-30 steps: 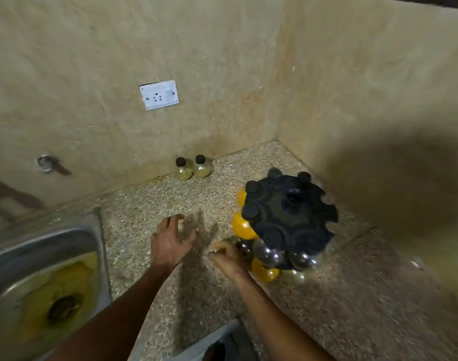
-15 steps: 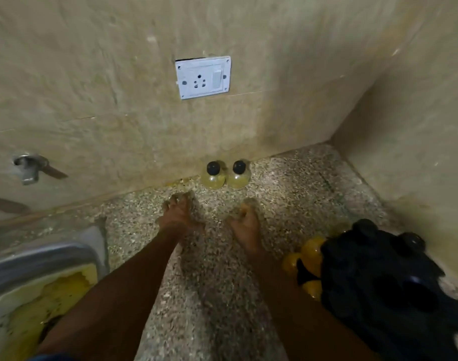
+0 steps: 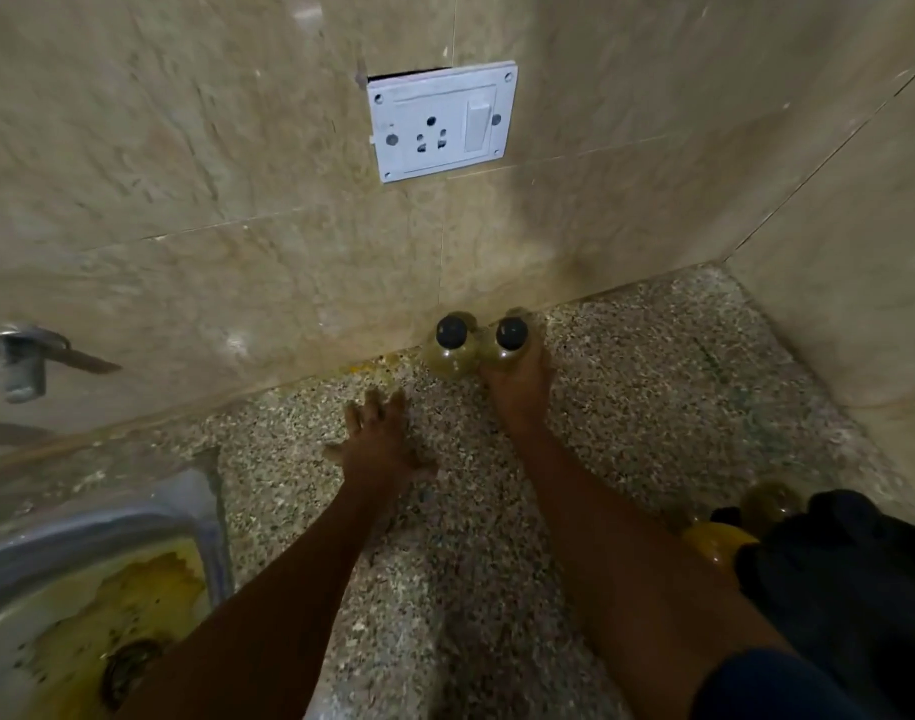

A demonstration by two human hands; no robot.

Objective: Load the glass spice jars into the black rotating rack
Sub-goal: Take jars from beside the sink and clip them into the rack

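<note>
Since half a second ago your right hand [image 3: 517,387] has reached the wall and now wraps the right jar [image 3: 508,345]; your left hand [image 3: 380,444] trails behind, fingers spread wide, holding nothing. The left jar [image 3: 451,348] stands touching the right one, both black-capped with yellowish contents, against the wall. The rack [image 3: 850,574] sits at lower right, with yellow jars [image 3: 717,543] in its near side. The speckled counter [image 3: 652,407] lies open between rack and jars; the sink [image 3: 81,605] borders the left.
</note>
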